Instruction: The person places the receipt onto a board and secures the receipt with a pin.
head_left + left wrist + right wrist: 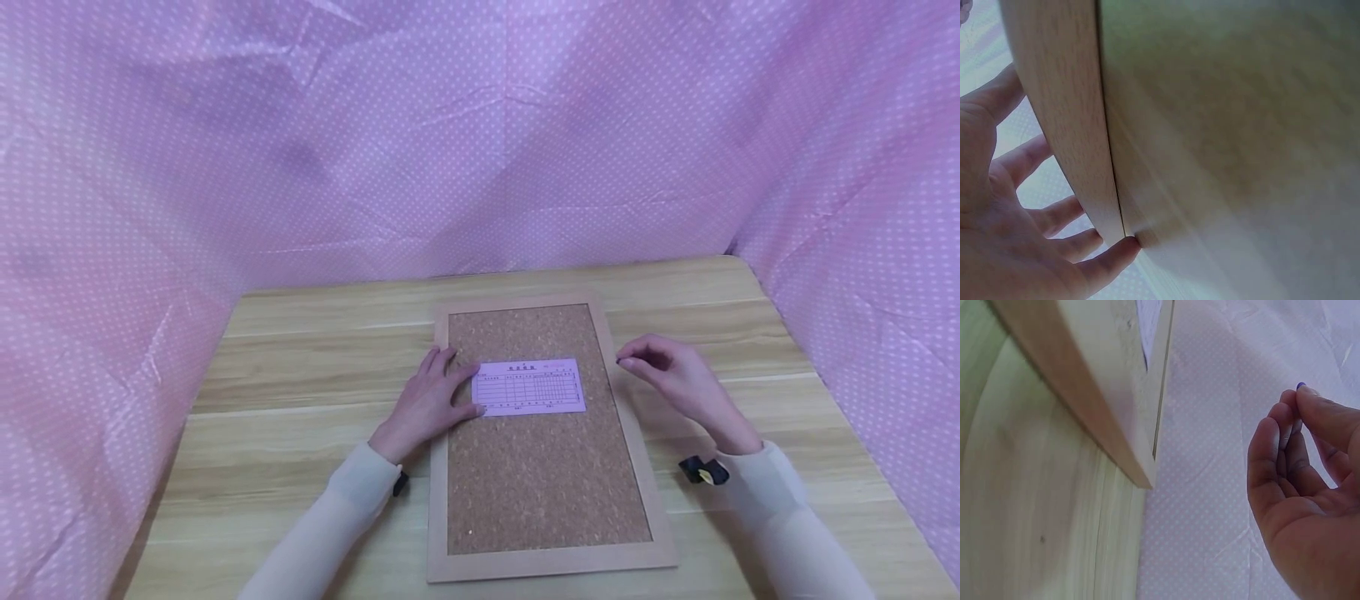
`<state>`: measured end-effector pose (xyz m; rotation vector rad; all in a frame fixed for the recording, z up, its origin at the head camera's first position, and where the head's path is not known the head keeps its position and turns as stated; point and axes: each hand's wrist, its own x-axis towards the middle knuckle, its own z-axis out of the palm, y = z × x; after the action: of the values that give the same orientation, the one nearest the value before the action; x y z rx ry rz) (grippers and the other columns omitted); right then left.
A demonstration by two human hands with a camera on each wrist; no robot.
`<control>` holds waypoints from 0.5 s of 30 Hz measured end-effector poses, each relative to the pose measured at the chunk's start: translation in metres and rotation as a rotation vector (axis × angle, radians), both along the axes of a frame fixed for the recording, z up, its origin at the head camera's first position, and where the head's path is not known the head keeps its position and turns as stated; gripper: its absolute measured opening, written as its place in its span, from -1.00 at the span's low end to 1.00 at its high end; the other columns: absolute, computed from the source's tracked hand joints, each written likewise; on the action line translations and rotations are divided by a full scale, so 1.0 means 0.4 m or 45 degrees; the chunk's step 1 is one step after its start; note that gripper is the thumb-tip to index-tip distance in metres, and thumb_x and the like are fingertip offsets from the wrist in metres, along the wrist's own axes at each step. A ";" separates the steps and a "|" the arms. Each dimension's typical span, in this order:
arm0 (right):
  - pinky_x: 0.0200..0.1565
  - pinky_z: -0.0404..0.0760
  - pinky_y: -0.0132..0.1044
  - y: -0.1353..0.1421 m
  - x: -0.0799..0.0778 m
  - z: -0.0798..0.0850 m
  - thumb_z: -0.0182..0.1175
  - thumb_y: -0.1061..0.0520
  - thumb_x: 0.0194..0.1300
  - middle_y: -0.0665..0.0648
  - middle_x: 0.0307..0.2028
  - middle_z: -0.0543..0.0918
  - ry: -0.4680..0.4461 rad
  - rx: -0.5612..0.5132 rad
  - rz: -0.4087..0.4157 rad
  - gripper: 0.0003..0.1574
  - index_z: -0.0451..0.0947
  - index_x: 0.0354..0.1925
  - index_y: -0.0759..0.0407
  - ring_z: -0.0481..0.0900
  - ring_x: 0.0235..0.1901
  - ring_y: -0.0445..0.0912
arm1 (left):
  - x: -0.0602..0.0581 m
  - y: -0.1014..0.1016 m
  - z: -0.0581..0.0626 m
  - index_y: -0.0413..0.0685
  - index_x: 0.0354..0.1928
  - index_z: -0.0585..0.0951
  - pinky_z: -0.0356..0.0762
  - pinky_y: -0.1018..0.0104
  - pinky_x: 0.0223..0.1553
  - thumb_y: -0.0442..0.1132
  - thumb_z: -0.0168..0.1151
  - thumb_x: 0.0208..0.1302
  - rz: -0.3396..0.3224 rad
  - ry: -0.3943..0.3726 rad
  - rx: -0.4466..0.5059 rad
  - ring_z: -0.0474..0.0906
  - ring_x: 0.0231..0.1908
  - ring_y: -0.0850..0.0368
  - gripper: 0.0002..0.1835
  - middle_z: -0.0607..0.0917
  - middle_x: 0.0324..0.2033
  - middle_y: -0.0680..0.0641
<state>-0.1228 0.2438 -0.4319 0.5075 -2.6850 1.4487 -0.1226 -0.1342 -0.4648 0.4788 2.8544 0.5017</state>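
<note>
A wooden bench (330,367) carries everything, its top pale yellow-tan with darker brown streaks and grain running from side to side in the head view. The far right corner is rounded; the near edge falls outside that view. A small dark spot (1042,539) marks the surface in the right wrist view. Directly on the bench, near its middle, a cork board (540,492) lies flat, its long sides running away from the person. Its plain wood frame (551,562) stands slightly above the top, and a strip of bench separates its far end from the back edge.
</note>
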 end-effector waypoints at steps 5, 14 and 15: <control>-0.22 0.59 -0.51 -0.021 0.002 0.008 0.30 0.31 0.41 0.17 -0.21 0.77 -0.010 -0.024 0.011 -0.91 0.72 -0.14 0.25 0.63 -0.25 -0.32 | 0.001 -0.001 -0.001 0.08 0.45 0.51 0.18 -0.38 0.40 0.16 0.48 0.24 0.002 0.001 0.016 -0.06 0.56 -0.38 -0.22 0.18 0.55 -0.31; -0.28 0.56 -0.47 -0.055 -0.002 0.006 0.29 0.35 0.40 0.18 -0.24 0.77 -0.016 -0.065 0.088 -0.90 0.71 -0.13 0.29 0.60 -0.31 -0.25 | 0.002 -0.001 -0.002 0.08 0.45 0.51 0.20 -0.40 0.38 0.16 0.47 0.24 0.009 0.004 0.031 -0.06 0.56 -0.38 -0.22 0.19 0.54 -0.31; -0.27 0.57 -0.47 -0.057 -0.003 0.005 0.29 0.35 0.40 0.18 -0.23 0.77 -0.015 -0.055 0.092 -0.90 0.71 -0.13 0.30 0.61 -0.31 -0.24 | 0.002 0.000 -0.002 0.07 0.45 0.51 0.20 -0.40 0.38 0.17 0.47 0.23 0.007 0.007 0.029 -0.06 0.55 -0.38 -0.22 0.19 0.54 -0.31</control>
<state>-0.1240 0.2209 -0.4299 0.6009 -2.6642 1.5289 -0.1219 -0.1344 -0.4655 0.4769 2.8592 0.5358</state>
